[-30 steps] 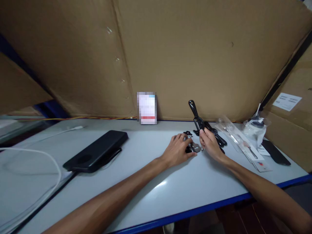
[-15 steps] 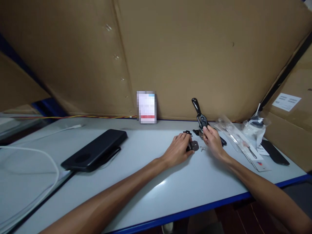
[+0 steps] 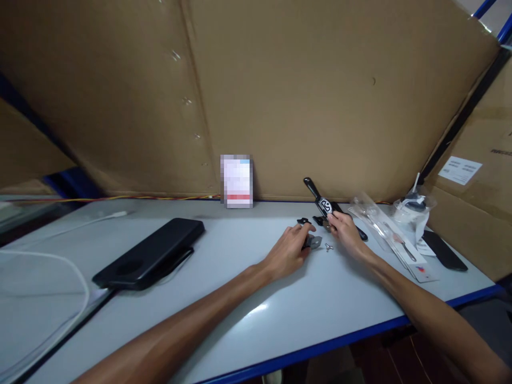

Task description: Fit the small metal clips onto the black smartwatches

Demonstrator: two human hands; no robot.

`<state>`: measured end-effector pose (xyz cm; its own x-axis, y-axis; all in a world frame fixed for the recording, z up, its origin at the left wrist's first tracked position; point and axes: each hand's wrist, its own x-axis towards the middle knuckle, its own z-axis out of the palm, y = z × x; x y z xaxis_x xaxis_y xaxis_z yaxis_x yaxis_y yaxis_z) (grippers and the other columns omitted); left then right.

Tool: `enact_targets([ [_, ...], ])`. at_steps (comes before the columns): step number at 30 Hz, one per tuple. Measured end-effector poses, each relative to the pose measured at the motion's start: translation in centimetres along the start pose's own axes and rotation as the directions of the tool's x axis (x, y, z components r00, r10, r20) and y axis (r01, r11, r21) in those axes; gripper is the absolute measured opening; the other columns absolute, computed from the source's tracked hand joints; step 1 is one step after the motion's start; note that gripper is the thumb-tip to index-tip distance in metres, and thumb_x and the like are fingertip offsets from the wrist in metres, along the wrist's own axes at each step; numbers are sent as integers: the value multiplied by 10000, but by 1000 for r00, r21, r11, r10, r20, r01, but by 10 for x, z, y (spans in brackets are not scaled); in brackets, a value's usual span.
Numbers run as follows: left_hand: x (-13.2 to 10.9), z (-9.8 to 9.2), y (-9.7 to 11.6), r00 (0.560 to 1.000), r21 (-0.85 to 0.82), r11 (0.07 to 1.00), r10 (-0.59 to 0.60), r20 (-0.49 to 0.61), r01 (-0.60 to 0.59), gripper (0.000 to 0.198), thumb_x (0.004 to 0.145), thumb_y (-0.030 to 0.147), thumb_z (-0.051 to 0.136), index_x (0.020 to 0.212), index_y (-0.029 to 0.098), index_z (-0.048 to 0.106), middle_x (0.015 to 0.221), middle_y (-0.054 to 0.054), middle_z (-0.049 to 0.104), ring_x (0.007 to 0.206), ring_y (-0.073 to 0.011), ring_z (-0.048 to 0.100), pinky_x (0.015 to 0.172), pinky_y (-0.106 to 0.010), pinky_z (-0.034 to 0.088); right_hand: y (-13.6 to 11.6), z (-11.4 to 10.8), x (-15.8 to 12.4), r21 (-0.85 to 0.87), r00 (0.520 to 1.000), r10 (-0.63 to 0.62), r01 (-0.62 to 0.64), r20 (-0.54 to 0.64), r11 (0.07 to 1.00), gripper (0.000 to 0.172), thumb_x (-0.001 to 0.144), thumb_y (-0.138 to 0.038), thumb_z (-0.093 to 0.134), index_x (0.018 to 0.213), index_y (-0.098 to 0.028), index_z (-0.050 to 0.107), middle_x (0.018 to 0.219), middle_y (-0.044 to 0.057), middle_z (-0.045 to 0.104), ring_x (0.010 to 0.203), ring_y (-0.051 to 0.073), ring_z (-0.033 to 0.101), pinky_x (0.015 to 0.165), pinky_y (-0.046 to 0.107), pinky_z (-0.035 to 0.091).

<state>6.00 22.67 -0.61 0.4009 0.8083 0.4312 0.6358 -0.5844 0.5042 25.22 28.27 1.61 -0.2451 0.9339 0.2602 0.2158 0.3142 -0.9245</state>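
Note:
My right hand [image 3: 347,230] is closed around a black spokeshave [image 3: 325,205], its near handle end raised towards the cardboard and a pale raised mark on its middle. My left hand [image 3: 288,246] is closed on a grey metal blade [image 3: 315,242] that sticks out past the fingertips. A small black part [image 3: 304,221] lies just beyond the left fingers. Another small dark part [image 3: 319,220] is beside the right fingertips. Between the hands, small silver screws [image 3: 328,247] rest on the table. Past my right hand shows a black handle [image 3: 362,233]; I cannot tell which tool it belongs to.
Clear plastic packaging [image 3: 394,240] and a wrapped white container [image 3: 412,208] stand to the right, near a black phone-like slab [image 3: 446,250]. A black power bank [image 3: 150,253] and a white cable [image 3: 76,261] are on the left. A blurred screen [image 3: 239,181] leans against the cardboard [image 3: 300,96].
My right hand has lowered and turned the spokeshave, so its middle face shows more. The blade at my left fingertips has tilted and looks brighter. The whole view has shifted slightly.

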Motion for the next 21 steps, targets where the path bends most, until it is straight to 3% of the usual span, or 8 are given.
enact_targets([
  [5,2,-1,0,996,63,995,81,-34,-79,148,882,66,521,846,208,542,857,-37,636,893,-239,585,810,-402,465,10,-1,5,-3,999,36,-36,-25,999,499,828,-669,587,642,-244,402,516,-52,382,476,119,318,463,274,229],
  [10,2,-9,14,962,188,963,222,-158,-192,163,997,162,434,923,193,576,926,-70,637,853,-221,567,764,-378,475,1,1,-2,-53,987,-115,109,-117,993,465,917,-626,518,696,-248,364,557,-57,385,512,126,335,497,276,257],
  [12,0,-17,31,940,283,923,309,-142,-261,197,1003,160,402,913,185,576,885,-72,626,815,-218,556,732,-372,468,-5,1,-5,-87,983,-151,143,-103,986,469,932,-629,499,700,-248,356,563,-55,381,530,131,339,505,277,261],
  [14,-3,-29,55,916,373,858,399,-50,-354,192,974,128,416,885,186,576,864,-74,633,825,-228,568,734,-384,467,-11,1,-8,-128,985,-165,157,-51,979,495,913,-642,523,669,-244,355,562,-47,374,548,134,337,508,280,262],
  [16,-6,-43,84,884,397,806,465,34,-439,210,937,84,416,882,192,588,866,-78,653,865,-241,591,787,-415,485,-15,1,-10,-151,983,-170,158,-71,976,497,901,-635,550,660,-241,367,571,-41,373,560,136,338,508,283,264],
  [18,-10,-56,115,853,372,780,517,68,-503,241,952,98,404,883,204,608,867,-86,671,861,-243,612,813,-441,500,-18,1,-12,-93,985,-114,102,-127,990,460,910,-618,550,696,-243,392,577,-43,372,539,136,330,487,284,256],
  [20,-14,-61,144,821,325,765,565,76,-557,266,982,161,402,882,234,637,877,-84,692,922,-247,637,837,-457,517,-19,-1,-11,21,997,14,-12,-72,1000,462,899,-630,566,699,-250,396,551,-46,359,487,128,293,446,288,221],
  [21,-17,-59,155,827,316,773,555,84,-551,281,988,184,402,897,259,657,891,-78,705,971,-249,644,853,-468,523,-19,-3,-10,51,998,54,-52,-43,997,483,874,-647,596,683,-252,396,535,-46,355,468,124,279,430,289,201],
])
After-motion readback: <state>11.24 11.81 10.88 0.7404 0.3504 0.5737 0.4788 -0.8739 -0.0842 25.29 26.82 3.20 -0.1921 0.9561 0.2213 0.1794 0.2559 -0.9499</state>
